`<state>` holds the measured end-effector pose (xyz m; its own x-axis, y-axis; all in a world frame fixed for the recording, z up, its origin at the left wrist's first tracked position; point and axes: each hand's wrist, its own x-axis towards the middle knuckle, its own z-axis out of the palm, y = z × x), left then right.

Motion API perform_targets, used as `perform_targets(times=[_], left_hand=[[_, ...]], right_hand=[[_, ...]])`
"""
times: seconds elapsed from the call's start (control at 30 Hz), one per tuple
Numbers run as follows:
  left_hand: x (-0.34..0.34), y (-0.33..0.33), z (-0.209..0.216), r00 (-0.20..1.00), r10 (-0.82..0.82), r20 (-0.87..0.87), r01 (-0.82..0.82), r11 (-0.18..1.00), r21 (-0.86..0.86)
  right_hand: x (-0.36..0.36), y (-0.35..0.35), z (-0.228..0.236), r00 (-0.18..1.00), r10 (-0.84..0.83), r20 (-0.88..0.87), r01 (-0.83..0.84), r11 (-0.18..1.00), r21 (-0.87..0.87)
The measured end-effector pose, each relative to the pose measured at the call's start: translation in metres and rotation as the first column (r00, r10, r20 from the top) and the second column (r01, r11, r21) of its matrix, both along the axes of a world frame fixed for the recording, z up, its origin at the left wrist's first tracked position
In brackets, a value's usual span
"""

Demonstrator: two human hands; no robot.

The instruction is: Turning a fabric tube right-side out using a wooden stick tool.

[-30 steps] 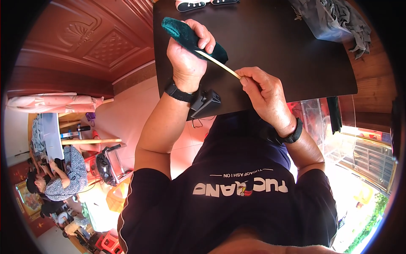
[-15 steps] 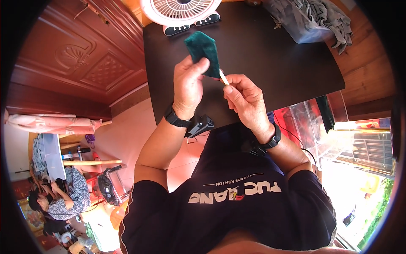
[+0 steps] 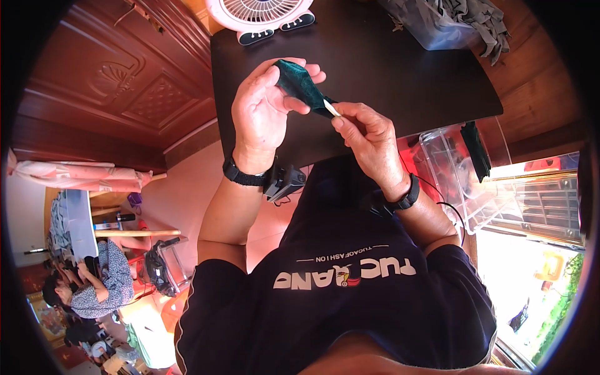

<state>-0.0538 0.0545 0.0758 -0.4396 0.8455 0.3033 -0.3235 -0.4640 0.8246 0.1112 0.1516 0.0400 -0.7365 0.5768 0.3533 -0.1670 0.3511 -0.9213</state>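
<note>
A small piece of dark green velvet cloth [image 3: 300, 82], folded or sewn narrow, is held over the black table by my left hand [image 3: 259, 103]. The thumb and fingers of that hand lie around it, some of the fingers spread behind it. My right hand [image 3: 369, 128] pinches a thin pale stick [image 3: 331, 109] between thumb and forefinger. The stick's far end meets the lower right tip of the cloth; whether it goes inside, I cannot tell. A black strap circles each of my wrists.
A pink and white fan [image 3: 261, 15] stands at the table's [image 3: 400, 81] far left. At the far right, a clear tub [image 3: 431, 28] overflows with grey cloth pieces. Clear plastic drawers [image 3: 447, 169] with dark green cloth on them stand right. Another person [image 3: 103, 284] sits at the left.
My left hand has turned palm up and moved slightly left, and the cloth now looks narrower and slanted. My right hand keeps its pinch on the stick.
</note>
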Motion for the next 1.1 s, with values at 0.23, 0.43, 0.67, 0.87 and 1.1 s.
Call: perform_targets(times=[0.23,0.43,0.67,0.87,1.1], left_hand=[[0.022,-0.004,-0.01,0.963,0.11,0.247,-0.133,0.988,0.079],[0.033,-0.004,-0.001,0.976,0.091,0.196,-0.115,0.987,0.112],[0.028,-0.006,-0.007,0.988,0.131,0.077,-0.132,0.991,0.009],[0.031,-0.004,-0.012,0.972,0.194,0.129,-0.198,0.98,0.013],[0.043,-0.003,-0.015,0.952,0.261,0.163,-0.275,0.959,0.073]], right_hand=[[0.014,-0.013,-0.001,0.997,-0.012,-0.073,0.006,0.997,-0.078],[0.022,-0.011,-0.005,0.999,-0.004,-0.051,-0.001,0.995,-0.099],[0.025,-0.011,-0.003,0.999,0.04,-0.018,-0.042,0.992,-0.118],[0.027,-0.012,-0.004,0.998,0.048,-0.033,-0.051,0.994,-0.092],[0.023,-0.02,-0.012,0.994,0.055,-0.091,-0.076,0.968,-0.24]])
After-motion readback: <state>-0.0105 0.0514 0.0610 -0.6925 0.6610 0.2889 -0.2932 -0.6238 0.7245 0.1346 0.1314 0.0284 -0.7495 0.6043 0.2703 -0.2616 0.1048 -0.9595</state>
